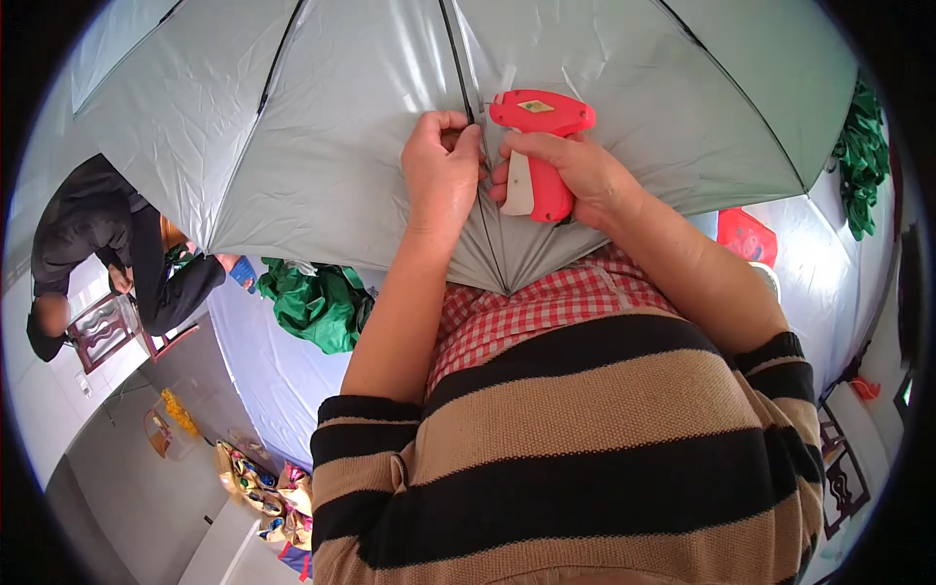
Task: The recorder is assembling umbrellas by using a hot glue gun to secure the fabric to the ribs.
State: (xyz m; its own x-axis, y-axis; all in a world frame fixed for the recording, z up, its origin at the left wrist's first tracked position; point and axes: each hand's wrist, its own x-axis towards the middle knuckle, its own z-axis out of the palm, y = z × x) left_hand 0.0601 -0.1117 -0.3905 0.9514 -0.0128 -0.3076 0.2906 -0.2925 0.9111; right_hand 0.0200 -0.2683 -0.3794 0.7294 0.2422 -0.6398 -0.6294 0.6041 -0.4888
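An opened umbrella [341, 166] with a silvery-grey lining spreads in front of me, its thin dark ribs running down to the edge by my lap. My left hand [441, 175] is closed in a pinch at a dark rib [454, 58] near the middle of the cloth. Just to the right, my right hand [590, 180] grips a red and white tagging gun [542, 115] by its handle. The gun's narrow end points left, toward the fingers of my left hand. What lies between my left fingertips besides the rib is hidden.
A red checked cloth [556, 302] covers my lap. Green folded fabric [317, 302] lies on the pale table cover [263, 361] at left, with more green fabric [860, 161] at far right. A red packet [747, 237] sits at right. A person in black [93, 224] sits at left.
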